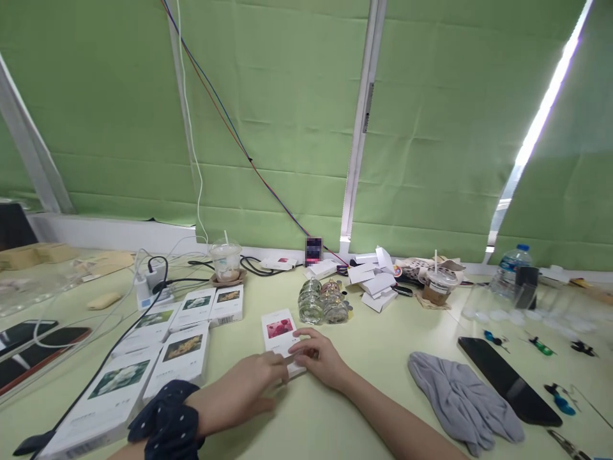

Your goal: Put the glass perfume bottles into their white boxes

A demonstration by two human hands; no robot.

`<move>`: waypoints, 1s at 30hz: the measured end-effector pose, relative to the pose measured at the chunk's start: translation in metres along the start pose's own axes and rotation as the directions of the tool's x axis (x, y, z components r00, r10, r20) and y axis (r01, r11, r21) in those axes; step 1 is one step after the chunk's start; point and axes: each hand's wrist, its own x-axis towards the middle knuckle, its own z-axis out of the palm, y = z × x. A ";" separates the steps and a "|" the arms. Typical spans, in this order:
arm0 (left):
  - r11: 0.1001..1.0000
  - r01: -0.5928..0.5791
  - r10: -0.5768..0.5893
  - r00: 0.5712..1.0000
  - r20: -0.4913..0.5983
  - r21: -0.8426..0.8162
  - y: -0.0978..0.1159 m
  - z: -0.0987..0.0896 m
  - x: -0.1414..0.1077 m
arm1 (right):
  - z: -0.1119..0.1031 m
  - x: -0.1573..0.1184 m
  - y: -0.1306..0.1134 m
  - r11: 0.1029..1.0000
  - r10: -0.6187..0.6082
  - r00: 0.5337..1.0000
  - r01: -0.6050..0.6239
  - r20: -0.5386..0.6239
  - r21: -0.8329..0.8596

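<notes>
A slim white box (278,314) with a pink flower picture lies on the table in front of me. My right hand (322,359) has its thumb and fingers closed on the box's right edge near the close end. Across the box's near left corner reaches my left hand (251,383), palm down, fingers bent and thumb apart. Its fingertips overlap the box's near end, which is partly hidden. A dark polka-dot scrunchie (170,418) circles my left wrist. Just beyond the box stand stacked clear round containers (311,303).
More white boxes with flower pictures (184,348) lie at left among cables. Folded white papers (376,281) and two drink cups (226,260) stand at the back. To the right are a grey cloth (462,396), a black phone (507,380), a water bottle (514,271) and pliers (567,445).
</notes>
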 end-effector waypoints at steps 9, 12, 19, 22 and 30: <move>0.997 0.038 -0.047 0.987 -0.153 -0.060 -0.049 0.049 0.014 | -0.003 -0.001 -0.006 0.999 -0.026 0.999 0.027 0.032 -0.021; 0.995 0.073 -0.083 0.983 -0.162 -0.063 -0.057 0.062 0.012 | -0.006 -0.003 -0.010 1.000 -0.025 0.998 0.024 0.059 0.006; 0.981 0.188 -0.194 0.972 -0.135 -0.059 -0.054 0.059 0.013 | -0.011 -0.005 -0.005 0.999 -0.037 0.992 0.034 0.121 0.022; 0.982 0.182 -0.188 0.973 -0.131 -0.055 -0.054 0.058 0.012 | -0.011 -0.006 -0.004 0.999 -0.029 0.993 0.025 0.116 0.030; 0.981 0.173 -0.183 0.974 -0.134 -0.084 -0.055 0.057 0.013 | -0.009 -0.005 -0.011 1.000 -0.015 0.997 0.016 0.075 -0.012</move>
